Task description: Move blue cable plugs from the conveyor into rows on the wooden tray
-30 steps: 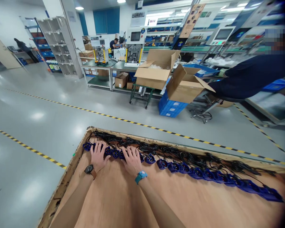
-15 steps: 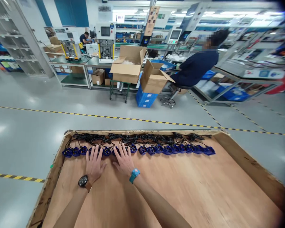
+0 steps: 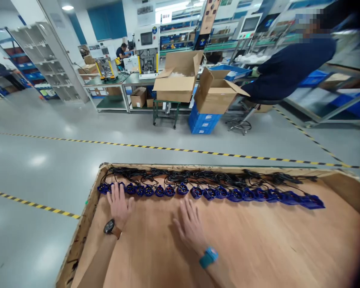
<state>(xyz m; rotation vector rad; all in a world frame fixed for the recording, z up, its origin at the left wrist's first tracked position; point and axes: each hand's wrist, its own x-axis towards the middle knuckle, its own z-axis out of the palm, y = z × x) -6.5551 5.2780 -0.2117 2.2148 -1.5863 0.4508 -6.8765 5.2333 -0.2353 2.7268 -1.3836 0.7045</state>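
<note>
Your left hand [image 3: 120, 207], at eleven o'clock, lies palm down with fingers slightly parted, their tips over the blue connectors [image 3: 159, 191] near the left end of the row; it pinches none of them. Your right hand [image 3: 192, 226], towards twelve, is spread and holds nothing, its fingertips just short of the row; you cannot tell whether its palm touches the board.

The row runs from eleven o'clock round to two, with black cables [image 3: 204, 176] bunched behind it against the far rim of the wooden tray [image 3: 85, 224]. Your left fingers hide some connectors.

Beyond the rim, striped tape [image 3: 174, 149] crosses the floor. Two open cartons [image 3: 174, 89] stand past it between twelve and one, one on blue crates [image 3: 204, 122]. A seated co-worker [image 3: 291, 68] is at one.
</note>
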